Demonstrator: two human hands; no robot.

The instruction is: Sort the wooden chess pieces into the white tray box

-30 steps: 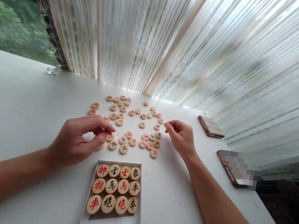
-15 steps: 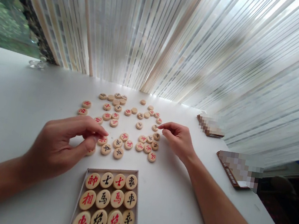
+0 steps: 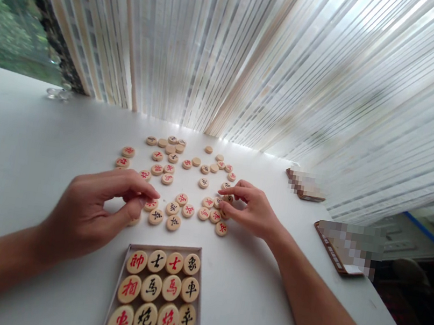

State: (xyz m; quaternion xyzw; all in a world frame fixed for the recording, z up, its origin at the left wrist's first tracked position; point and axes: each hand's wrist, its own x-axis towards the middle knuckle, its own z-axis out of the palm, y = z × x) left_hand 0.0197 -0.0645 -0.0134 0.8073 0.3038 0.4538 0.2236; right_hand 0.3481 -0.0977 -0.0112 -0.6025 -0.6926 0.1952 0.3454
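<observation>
My left hand (image 3: 101, 210) hovers over the left side of the scattered xiangqi pieces (image 3: 173, 223). Its fingers are loosely bent, the thumb tip close under the index finger, and no piece shows between them. A red-marked piece (image 3: 151, 205) lies partly hidden below those fingertips. On the right, my right hand (image 3: 249, 208) reaches over a cluster, index finger and thumb apart around a black-marked piece (image 3: 217, 202); whether they touch it I cannot tell. In front stands an open box (image 3: 166, 246) holding rows of red- and black-marked pieces (image 3: 151, 286), faces up.
Some pieces (image 3: 170, 149) at the back are blank side up, a few overlapping. Two flat brown-edged boxes (image 3: 328, 248) lie along the table's right side. Striped curtains (image 3: 186, 44) hang behind the white table (image 3: 18, 154). Small clear glass objects (image 3: 58, 93) sit at the back left.
My right hand has moved left and slightly nearer, from the cluster's right edge to over its pieces. My left hand keeps nearly the same pose. The whole view has shifted slightly.
</observation>
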